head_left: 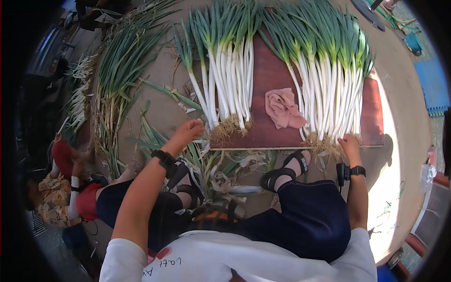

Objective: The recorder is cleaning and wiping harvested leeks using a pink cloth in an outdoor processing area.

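Observation:
Two bunches of green onions with long white stems lie on a dark red board [263,61], green tops pointing away and roots toward me. My left hand [189,131] hovers beside the root ends of the left green onions [229,80]. Its fingers are loosely curved and apart, and I see nothing in them. Down at the board's near right edge, my right hand [348,142] is closed at the root end of the right green onions [329,94]; the stems partly hide its fingertips. Between the bunches rests a crumpled pink cloth [283,109].
Untrimmed green onions [117,70] are heaped at the left. Peeled leaves [225,176] litter the floor around my sandalled feet [291,169]. A co-worker [66,188] sits at the lower left, near smaller green onions [81,91]. A blue mat [433,84] lies far right.

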Available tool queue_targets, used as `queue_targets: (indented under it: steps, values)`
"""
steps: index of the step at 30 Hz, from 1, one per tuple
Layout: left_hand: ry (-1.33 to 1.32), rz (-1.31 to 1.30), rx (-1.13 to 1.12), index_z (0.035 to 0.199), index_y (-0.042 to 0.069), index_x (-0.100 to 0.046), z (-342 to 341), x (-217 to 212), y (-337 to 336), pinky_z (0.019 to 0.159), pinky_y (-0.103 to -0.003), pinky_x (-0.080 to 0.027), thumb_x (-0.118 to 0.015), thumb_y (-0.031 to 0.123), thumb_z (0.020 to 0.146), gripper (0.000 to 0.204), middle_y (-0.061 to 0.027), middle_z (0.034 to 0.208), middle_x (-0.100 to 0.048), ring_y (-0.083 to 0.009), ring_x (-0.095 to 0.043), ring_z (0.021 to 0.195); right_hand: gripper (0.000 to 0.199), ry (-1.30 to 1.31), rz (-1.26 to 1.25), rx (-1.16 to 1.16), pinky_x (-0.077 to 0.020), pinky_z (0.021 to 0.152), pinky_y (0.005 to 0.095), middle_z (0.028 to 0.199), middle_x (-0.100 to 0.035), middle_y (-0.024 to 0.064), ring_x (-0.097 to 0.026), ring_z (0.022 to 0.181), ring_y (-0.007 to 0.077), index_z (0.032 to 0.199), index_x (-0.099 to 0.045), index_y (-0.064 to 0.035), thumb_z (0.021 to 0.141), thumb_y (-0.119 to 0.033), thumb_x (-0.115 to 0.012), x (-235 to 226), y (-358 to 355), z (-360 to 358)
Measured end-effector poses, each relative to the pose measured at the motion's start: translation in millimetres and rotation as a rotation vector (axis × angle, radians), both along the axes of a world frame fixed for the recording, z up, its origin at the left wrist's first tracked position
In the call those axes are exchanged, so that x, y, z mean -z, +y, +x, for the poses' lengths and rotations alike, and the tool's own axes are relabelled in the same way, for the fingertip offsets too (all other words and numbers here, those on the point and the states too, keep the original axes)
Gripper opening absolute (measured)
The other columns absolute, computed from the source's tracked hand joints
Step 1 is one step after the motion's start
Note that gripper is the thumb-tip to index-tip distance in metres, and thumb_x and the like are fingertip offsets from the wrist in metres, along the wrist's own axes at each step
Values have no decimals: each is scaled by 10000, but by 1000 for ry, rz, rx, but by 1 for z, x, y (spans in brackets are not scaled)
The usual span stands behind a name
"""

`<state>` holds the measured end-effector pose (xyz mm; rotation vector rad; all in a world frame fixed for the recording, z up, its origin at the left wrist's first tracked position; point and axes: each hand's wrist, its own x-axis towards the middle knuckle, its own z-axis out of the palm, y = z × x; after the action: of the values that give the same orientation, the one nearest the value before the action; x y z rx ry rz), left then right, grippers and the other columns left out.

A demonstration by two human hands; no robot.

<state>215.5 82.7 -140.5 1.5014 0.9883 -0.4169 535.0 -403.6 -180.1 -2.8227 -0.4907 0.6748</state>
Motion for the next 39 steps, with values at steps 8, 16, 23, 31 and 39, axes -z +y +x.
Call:
queue_targets:
  steps: [8, 16, 23, 31, 39]
  values:
    - [-309, 257, 111, 1008, -14, -566, 78, 25, -22, 685, -290, -463, -592, 178, 798, 286, -101, 855, -626, -172, -595, 769, 139, -204, 318, 10, -432, 661, 368, 800, -564, 124, -551, 735, 287, 865, -559, -31, 773, -133, -584, -58, 70, -42]
    - [62, 706, 236, 941, -58, -548, 129, 45, -40, 704, -372, -449, -634, 265, 740, 390, -186, 848, -604, -320, -580, 801, 372, -3, 466, -494, -424, 802, 385, 1178, -413, 159, -485, 984, 331, 1111, -480, -85, 759, -129, -591, -14, 178, -59]
    - [-279, -143, -113, 832, 35, -497, 86, -22, -43, 583, -297, -442, -551, 187, 834, 162, -27, 664, -519, -135, -517, 629, 351, -259, 327, -653, -401, 876, 402, 1240, -389, 182, -450, 1082, 334, 1055, -532, -93, 711, -116, -599, 56, 218, -45]
    - [-425, -774, -576, 995, 84, -452, 8, -134, -61, 353, -168, -277, -473, 221, 898, 169, 17, 595, -438, -41, -349, 400, 352, 871, 1051, 177, -414, 838, 321, 1095, -521, 76, -502, 1027, 158, 1155, -454, -83, 875, -296, -452, -58, 221, -23]
    - [-441, -96, -2, 1016, 22, -371, -17, -178, -130, 415, -220, -359, -473, 210, 878, 254, -35, 654, -483, -90, -448, 478, 407, 1277, 734, 47, -444, 806, 324, 1041, -536, 95, -541, 917, 162, 1124, -452, -9, 875, -330, -467, -186, 285, -160]
